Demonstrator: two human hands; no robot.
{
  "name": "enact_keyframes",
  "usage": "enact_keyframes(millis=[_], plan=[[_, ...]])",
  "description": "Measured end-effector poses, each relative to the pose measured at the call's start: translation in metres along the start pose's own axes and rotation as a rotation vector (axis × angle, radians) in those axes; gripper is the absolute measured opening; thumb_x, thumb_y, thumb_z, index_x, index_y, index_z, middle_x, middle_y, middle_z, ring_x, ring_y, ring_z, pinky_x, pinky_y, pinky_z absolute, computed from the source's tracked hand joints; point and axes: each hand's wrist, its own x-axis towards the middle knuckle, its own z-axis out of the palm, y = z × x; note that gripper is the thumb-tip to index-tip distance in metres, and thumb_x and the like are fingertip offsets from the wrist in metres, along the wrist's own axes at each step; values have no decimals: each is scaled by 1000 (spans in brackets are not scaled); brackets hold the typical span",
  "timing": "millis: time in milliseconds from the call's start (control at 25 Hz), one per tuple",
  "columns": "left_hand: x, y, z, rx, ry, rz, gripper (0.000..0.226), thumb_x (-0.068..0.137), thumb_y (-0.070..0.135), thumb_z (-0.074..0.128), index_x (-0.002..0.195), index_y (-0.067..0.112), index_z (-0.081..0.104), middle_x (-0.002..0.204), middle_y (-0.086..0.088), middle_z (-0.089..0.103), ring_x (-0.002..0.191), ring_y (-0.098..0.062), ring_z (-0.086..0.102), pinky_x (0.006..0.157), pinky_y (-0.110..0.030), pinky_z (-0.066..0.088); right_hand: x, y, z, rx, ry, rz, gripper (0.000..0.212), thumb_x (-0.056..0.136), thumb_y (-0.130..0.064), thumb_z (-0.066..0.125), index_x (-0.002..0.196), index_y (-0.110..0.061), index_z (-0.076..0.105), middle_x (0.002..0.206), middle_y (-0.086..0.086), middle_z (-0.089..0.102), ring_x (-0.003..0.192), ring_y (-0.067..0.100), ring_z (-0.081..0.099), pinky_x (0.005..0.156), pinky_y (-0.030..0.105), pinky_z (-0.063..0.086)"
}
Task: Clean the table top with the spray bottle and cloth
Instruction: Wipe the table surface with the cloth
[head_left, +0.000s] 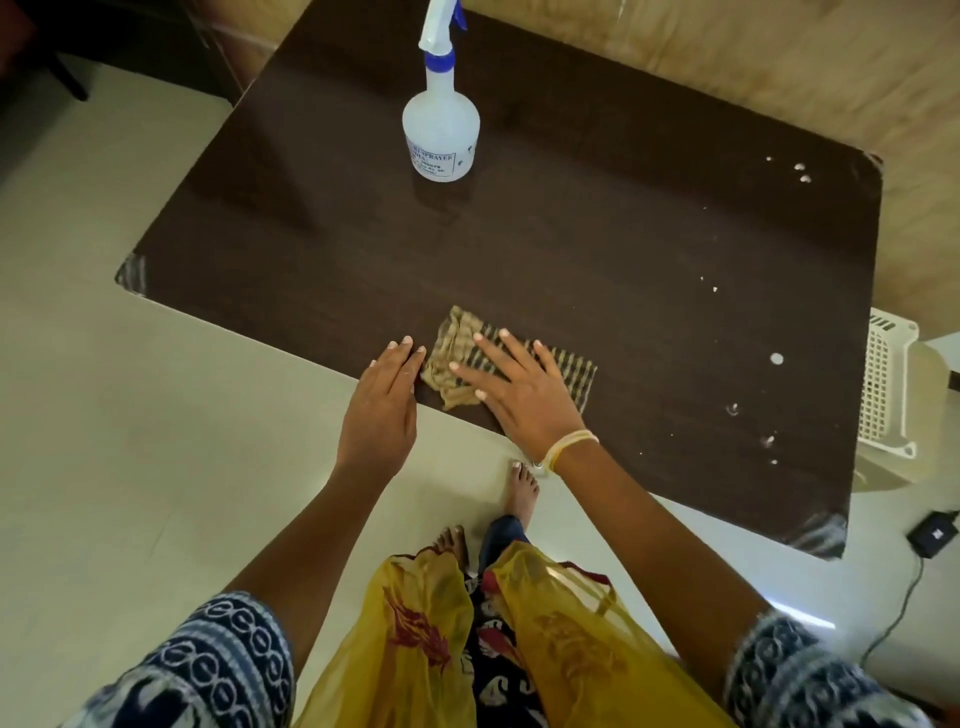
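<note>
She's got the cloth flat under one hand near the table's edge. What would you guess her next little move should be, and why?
Probably slide the cloth to her right, toward the white specks. Her right hand presses flat on it at the near edge of the table, the left hand rests open at the edge beside it, and the specks lie unwiped on that side. The spray bottle stands untouched further back.

Cloth (574, 371) on table (571, 249) near edge; spray bottle (440, 124) behind.

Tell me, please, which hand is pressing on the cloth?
The right hand, fingers spread flat on the cloth; the left hand hovers beside it.
</note>
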Motion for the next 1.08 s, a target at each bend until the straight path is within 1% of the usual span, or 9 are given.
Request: enact_keyframes(millis=[80, 200, 360, 440, 520, 640, 720, 920, 1080], plan=[[0, -2, -1, 20, -12, 1, 47, 101, 13, 41, 148, 12, 38, 153, -6, 38, 144, -22, 31, 117, -37, 27, -36, 16, 3, 22, -4, 38, 45, 103, -38, 23, 147, -49, 26, 162, -8, 19, 150, 23, 12, 120, 51, 12], [-4, 0, -1, 31, -25, -10, 52, 98, 8, 47, 148, 9, 36, 154, -9, 36, 145, -25, 30, 117, -37, 23, -55, 48, -4, 76, 66, 269, 43, 103, -38, 26, 145, -48, 32, 160, -5, 26, 149, 24, 16, 119, 53, 17], [-6, 5, 0, 0, -29, -45, 59, 94, 3, 54, 149, 9, 33, 156, -8, 32, 146, -25, 25, 119, -38, 23, 17, 49, -18, 177, 164, 616, 43, 103, -37, 31, 146, -45, 35, 161, -3, 24, 150, 28, 13, 119, 54, 13], [-5, 6, 0, 10, -18, -60, 59, 95, 6, 55, 150, 10, 33, 156, -6, 32, 146, -23, 25, 118, -37, 27, 54, 31, -20, 173, 135, 556, 44, 103, -37, 32, 146, -46, 32, 162, -2, 21, 150, 29, 11, 119, 54, 11], [-6, 7, -1, 9, 16, -52, 54, 96, 6, 53, 147, 9, 38, 153, -8, 38, 144, -23, 31, 115, -36, 33, 64, 4, -15, 137, 86, 381, 45, 104, -37, 32, 147, -47, 31, 162, -3, 19, 150, 28, 10, 119, 54, 10], [-3, 12, 0, -50, 93, -86, 43, 95, 3, 50, 138, 4, 51, 143, -13, 50, 135, -28, 44, 109, -39, 42, 27, -20, -5, 115, 53, 178, 44, 104, -34, 34, 146, -47, 33, 161, -4, 22, 150, 26, 13, 120, 52, 11], [-1, 20, 1, -68, 135, -111, 39, 91, -1, 54, 130, 1, 58, 135, -16, 56, 127, -30, 50, 103, -40, 47, -12, -13, 4, 92, 56, 170, 44, 104, -34, 34, 146, -47, 32, 161, -5, 23, 150, 24, 14, 120, 52, 13], [4, 56, 6, -36, 128, 3, 33, 84, 0, 60, 116, 4, 67, 121, -14, 61, 110, -32, 56, 86, -42, 50, -90, 50, 6, 162, 240, 683, 42, 102, -30, 41, 143, -42, 42, 158, -2, 31, 148, 26, 20, 118, 55, 18], [2, 72, 18, -126, 112, 9, 30, 88, 4, 58, 116, 7, 67, 123, -10, 60, 116, -27, 53, 93, -37, 50, -65, 48, -2, 275, 308, 1079, 42, 104, -34, 31, 145, -42, 37, 161, -2, 22, 150, 27, 11, 120, 54, 9]])
